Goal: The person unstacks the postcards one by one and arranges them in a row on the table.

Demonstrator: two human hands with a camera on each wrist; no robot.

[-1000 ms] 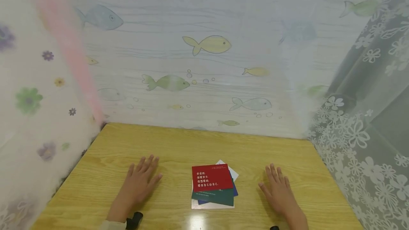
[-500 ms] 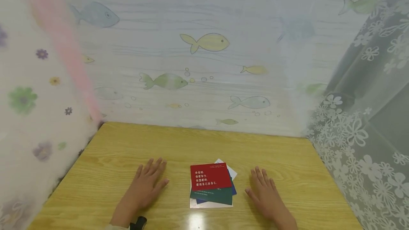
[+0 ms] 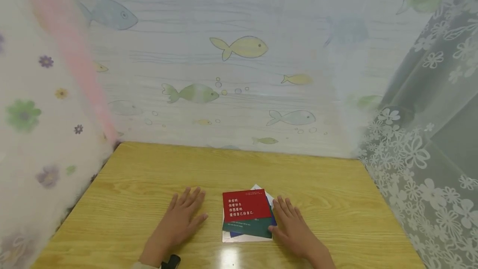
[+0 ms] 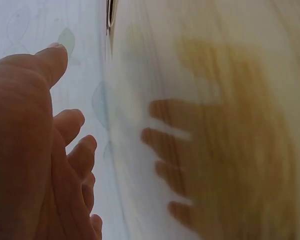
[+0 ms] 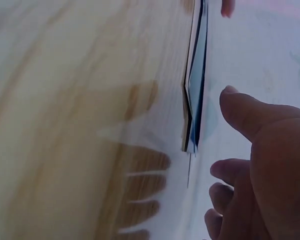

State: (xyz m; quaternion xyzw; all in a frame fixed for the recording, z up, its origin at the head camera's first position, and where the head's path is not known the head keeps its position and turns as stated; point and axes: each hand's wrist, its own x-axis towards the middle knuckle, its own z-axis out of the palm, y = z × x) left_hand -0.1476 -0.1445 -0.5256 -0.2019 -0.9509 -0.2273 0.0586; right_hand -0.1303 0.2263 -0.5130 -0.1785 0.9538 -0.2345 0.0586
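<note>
Card stack [image 3: 248, 228]: fanned on the table [image 3: 157, 165], red card [image 3: 246, 205] uppermost.
Your left hand [image 3: 181, 221]: fingers extended, beside the stack, apart from it.
Your right hand [image 3: 295, 229]: fingers extended, raised at the stack's right edge.

From my remote station I read, in white Chinese on the red card [image 3: 246, 205], “亲爱的, 你要努力, 你想要的, 要你自己给自己”, with smaller lines there and on the green card [image 3: 248, 228] illegible.

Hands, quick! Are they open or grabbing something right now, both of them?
Left hand: open, holding nothing.
Right hand: open, holding nothing, at the right edge of the card stack.
</note>
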